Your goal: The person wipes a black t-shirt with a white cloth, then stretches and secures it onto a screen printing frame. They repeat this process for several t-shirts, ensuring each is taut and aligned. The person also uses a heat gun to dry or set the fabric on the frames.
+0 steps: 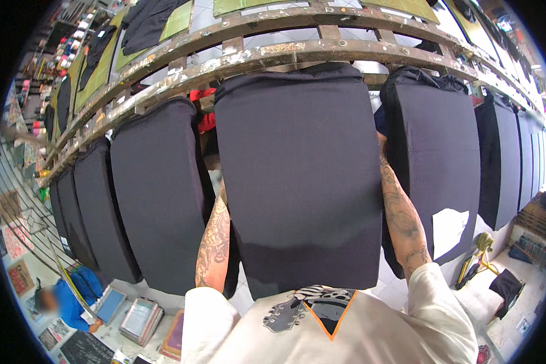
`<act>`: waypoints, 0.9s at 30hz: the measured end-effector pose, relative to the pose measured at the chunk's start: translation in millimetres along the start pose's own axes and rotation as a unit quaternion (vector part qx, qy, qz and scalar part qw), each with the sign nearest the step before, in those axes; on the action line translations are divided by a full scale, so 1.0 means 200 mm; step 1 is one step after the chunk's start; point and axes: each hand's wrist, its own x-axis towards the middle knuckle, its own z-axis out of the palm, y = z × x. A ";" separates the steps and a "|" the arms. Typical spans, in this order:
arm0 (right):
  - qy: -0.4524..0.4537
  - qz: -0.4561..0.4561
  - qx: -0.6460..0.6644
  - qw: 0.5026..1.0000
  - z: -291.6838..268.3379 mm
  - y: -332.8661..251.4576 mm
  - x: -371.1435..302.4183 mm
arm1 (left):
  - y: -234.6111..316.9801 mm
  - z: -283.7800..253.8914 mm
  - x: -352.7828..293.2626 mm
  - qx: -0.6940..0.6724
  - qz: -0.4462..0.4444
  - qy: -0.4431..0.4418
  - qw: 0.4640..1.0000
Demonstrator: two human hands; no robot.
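Observation:
A black T-shirt is stretched over a flat board straight in front of me, with its cloth bunched at the far end. My left forearm reaches along the board's left side, and the hand goes out of sight by the shirt's edge. On the opposite side my right forearm runs up between this board and the neighbouring one. Cloth and board hide the fingers of both hands, so their grip cannot be made out. The top surface of the shirt looks mostly smooth, with a darker band near me.
More boards with black shirts stand in a row: one to the left, one to the right with a white sheet on it. A paint-stained wooden rail crosses behind. A person in blue is at lower left, near stacked frames.

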 end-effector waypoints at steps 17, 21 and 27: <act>0.399 -0.077 -0.398 0.822 -0.94 1.17 -1.20 | -0.85 0.39 -1.99 0.199 0.245 0.406 0.858; 0.304 -0.238 -0.380 0.841 -0.85 0.99 -1.23 | -1.25 0.61 -2.14 -0.194 0.047 0.495 0.846; -0.073 -0.585 -0.210 0.780 -0.38 0.65 -1.49 | -1.54 0.86 -2.01 -0.446 0.096 0.294 0.840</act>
